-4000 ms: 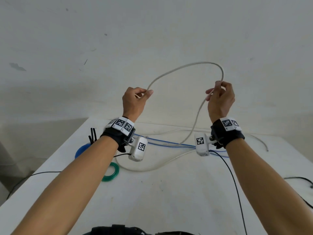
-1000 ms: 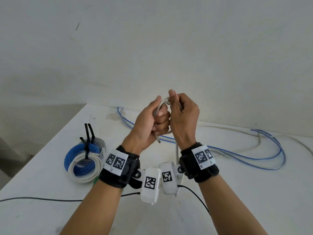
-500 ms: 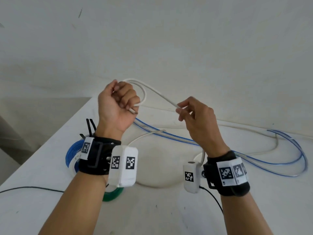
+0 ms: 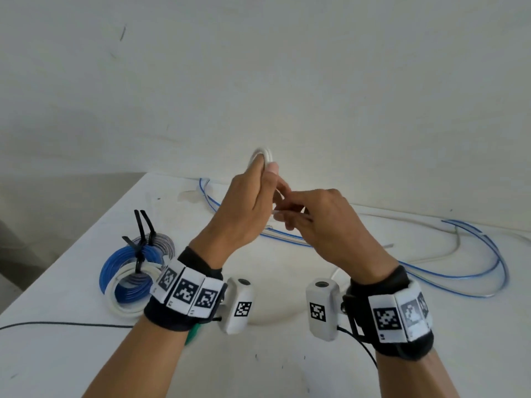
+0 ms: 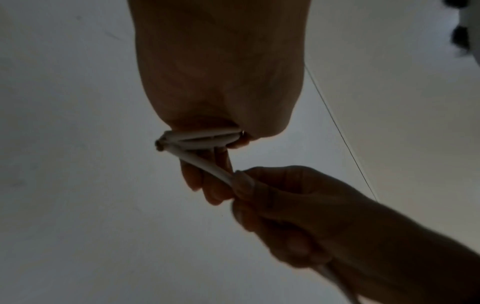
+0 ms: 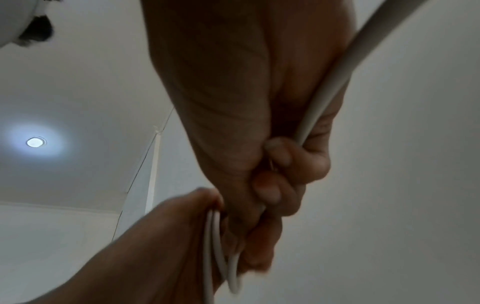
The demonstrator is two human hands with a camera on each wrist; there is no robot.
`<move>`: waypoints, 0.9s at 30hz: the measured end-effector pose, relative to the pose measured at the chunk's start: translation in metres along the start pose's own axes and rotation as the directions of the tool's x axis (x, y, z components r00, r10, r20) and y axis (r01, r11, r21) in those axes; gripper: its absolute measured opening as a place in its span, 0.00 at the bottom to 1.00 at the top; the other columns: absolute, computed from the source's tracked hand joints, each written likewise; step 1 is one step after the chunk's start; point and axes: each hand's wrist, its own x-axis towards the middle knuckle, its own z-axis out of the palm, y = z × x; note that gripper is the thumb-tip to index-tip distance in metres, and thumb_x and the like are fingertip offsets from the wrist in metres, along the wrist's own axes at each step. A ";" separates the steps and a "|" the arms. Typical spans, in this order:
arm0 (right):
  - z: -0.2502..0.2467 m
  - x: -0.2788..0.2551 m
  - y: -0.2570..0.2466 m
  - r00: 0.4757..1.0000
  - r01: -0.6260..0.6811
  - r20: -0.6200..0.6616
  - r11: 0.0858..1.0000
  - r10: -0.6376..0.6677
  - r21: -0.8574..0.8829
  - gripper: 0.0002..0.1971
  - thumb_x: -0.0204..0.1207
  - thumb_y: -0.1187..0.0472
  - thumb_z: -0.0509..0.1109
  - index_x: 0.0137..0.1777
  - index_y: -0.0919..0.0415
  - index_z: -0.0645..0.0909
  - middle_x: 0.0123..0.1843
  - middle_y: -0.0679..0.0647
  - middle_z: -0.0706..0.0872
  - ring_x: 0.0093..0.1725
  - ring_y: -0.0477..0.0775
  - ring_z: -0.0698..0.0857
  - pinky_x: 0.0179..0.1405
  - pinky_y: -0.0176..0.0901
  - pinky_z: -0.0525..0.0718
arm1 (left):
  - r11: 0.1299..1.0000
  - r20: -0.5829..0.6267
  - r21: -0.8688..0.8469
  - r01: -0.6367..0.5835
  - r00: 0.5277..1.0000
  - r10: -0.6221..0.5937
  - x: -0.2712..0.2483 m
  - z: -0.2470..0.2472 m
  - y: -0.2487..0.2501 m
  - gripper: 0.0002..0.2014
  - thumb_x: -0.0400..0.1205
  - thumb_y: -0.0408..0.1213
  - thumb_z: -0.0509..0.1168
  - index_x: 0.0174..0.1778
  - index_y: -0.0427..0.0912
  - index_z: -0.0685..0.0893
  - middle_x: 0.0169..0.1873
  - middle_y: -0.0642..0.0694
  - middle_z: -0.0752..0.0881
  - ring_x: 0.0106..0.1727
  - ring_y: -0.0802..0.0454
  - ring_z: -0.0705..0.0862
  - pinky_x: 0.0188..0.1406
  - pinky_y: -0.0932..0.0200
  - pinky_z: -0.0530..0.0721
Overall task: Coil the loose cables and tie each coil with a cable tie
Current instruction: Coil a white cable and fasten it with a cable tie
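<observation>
My left hand (image 4: 265, 168) is raised over the table and grips a small coil of white cable (image 4: 263, 156); a couple of loops stick out above its fingers. The left wrist view shows the loops (image 5: 202, 137) bunched at the fingertips. My right hand (image 4: 287, 216) is right against it and pinches the same cable just below the coil. In the right wrist view the cable (image 6: 335, 86) runs down along the right palm. Its loose end trails onto the table (image 4: 431, 257). A loose blue cable (image 4: 488, 262) lies at the right.
Tied blue and white coils (image 4: 129, 280) with black cable ties (image 4: 143, 234) sit at the table's left. A green coil (image 4: 195, 331) peeks from under my left wrist. A thin black wire (image 4: 57, 323) crosses the front left. The wall stands close behind the table (image 4: 86, 354).
Half a second ago my hands were apart with the cable stretched between them. The right hand has come up against the left, and the left hand has shifted right.
</observation>
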 end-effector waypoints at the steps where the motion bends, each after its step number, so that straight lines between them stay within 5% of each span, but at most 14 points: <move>1: -0.006 -0.001 0.000 0.999 -0.028 0.019 0.999 0.028 0.019 0.04 0.79 0.52 0.76 0.45 0.49 0.90 0.34 0.41 0.89 0.29 0.40 0.79 0.35 0.44 0.78 | 0.996 0.042 0.090 -0.008 0.999 0.004 -0.001 0.000 -0.002 0.17 0.94 0.42 0.47 0.46 0.40 0.76 0.30 0.55 0.86 0.32 0.54 0.84 0.39 0.53 0.83; 3: -0.023 -0.006 0.003 0.995 -0.075 0.061 0.997 0.074 0.024 0.04 0.76 0.51 0.79 0.43 0.49 0.90 0.34 0.41 0.89 0.29 0.38 0.80 0.32 0.36 0.73 | 0.949 0.120 0.314 -0.007 0.992 -0.033 -0.003 0.000 -0.007 0.14 0.93 0.46 0.47 0.42 0.52 0.67 0.25 0.53 0.80 0.27 0.50 0.79 0.31 0.47 0.78; 5: -0.042 -0.012 0.010 0.996 -0.093 -0.009 0.992 0.094 0.080 0.02 0.75 0.53 0.80 0.42 0.49 0.91 0.31 0.40 0.88 0.27 0.39 0.79 0.30 0.29 0.71 | 0.917 0.160 0.396 0.056 0.979 -0.128 -0.004 -0.004 -0.012 0.15 0.93 0.46 0.48 0.39 0.53 0.64 0.24 0.53 0.75 0.26 0.47 0.75 0.31 0.47 0.73; 8: -0.049 -0.014 0.019 0.946 -0.045 -0.302 0.971 0.118 0.237 0.04 0.76 0.58 0.80 0.41 0.48 0.91 0.30 0.41 0.88 0.27 0.42 0.79 0.29 0.28 0.72 | 0.970 0.275 0.023 0.242 0.931 -0.239 -0.004 -0.006 -0.008 0.21 0.93 0.45 0.49 0.33 0.47 0.68 0.23 0.55 0.67 0.25 0.55 0.64 0.30 0.56 0.66; 11: -0.032 -0.002 0.016 0.861 0.013 -0.483 0.941 0.162 0.337 0.03 0.77 0.57 0.79 0.43 0.50 0.90 0.33 0.39 0.89 0.30 0.44 0.82 0.33 0.33 0.76 | 0.846 0.398 -0.351 0.402 0.881 -0.254 -0.001 -0.001 0.007 0.23 0.90 0.50 0.50 0.27 0.49 0.65 0.19 0.55 0.60 0.22 0.56 0.55 0.24 0.59 0.54; 14: -0.006 0.006 0.006 0.831 0.055 -0.515 0.890 0.211 0.453 0.04 0.81 0.58 0.76 0.45 0.54 0.89 0.35 0.43 0.90 0.33 0.49 0.87 0.35 0.50 0.82 | 0.594 0.376 -0.642 0.484 0.875 -0.306 0.004 -0.005 0.014 0.26 0.88 0.55 0.53 0.23 0.52 0.63 0.16 0.56 0.56 0.19 0.57 0.49 0.20 0.59 0.49; 18: 0.015 0.006 -0.015 0.844 0.049 -0.473 0.841 0.254 0.539 0.09 0.82 0.51 0.75 0.53 0.55 0.91 0.41 0.40 0.91 0.29 0.47 0.80 0.32 0.47 0.82 | 0.354 0.276 -0.831 0.429 0.870 -0.408 0.008 -0.015 0.017 0.26 0.89 0.52 0.54 0.23 0.51 0.63 0.14 0.55 0.57 0.19 0.55 0.47 0.16 0.62 0.51; 21: 0.021 0.006 -0.024 0.834 0.048 -0.477 0.823 0.279 0.565 0.11 0.79 0.50 0.78 0.56 0.54 0.89 0.47 0.42 0.92 0.30 0.45 0.82 0.31 0.34 0.78 | 0.257 0.284 -0.880 0.399 0.877 -0.388 0.009 -0.019 0.019 0.24 0.88 0.50 0.54 0.24 0.51 0.63 0.16 0.55 0.52 0.18 0.55 0.47 0.14 0.64 0.52; 24: 0.024 0.006 -0.028 0.826 0.108 -0.475 0.742 0.302 0.661 0.07 0.81 0.57 0.77 0.55 0.58 0.88 0.37 0.50 0.92 0.29 0.46 0.83 0.30 0.46 0.80 | 0.259 0.323 -0.873 0.412 0.889 -0.324 0.009 -0.022 0.020 0.23 0.86 0.49 0.54 0.23 0.50 0.64 0.17 0.54 0.51 0.16 0.55 0.48 0.13 0.64 0.55; 27: 0.024 0.007 -0.024 0.820 0.126 -0.468 0.694 0.329 0.709 0.06 0.80 0.59 0.77 0.54 0.58 0.89 0.35 0.54 0.92 0.30 0.45 0.84 0.33 0.45 0.78 | 0.382 0.353 -0.820 0.427 0.902 -0.249 0.009 -0.025 0.018 0.22 0.86 0.48 0.50 0.25 0.47 0.69 0.16 0.54 0.58 0.15 0.57 0.58 0.18 0.62 0.63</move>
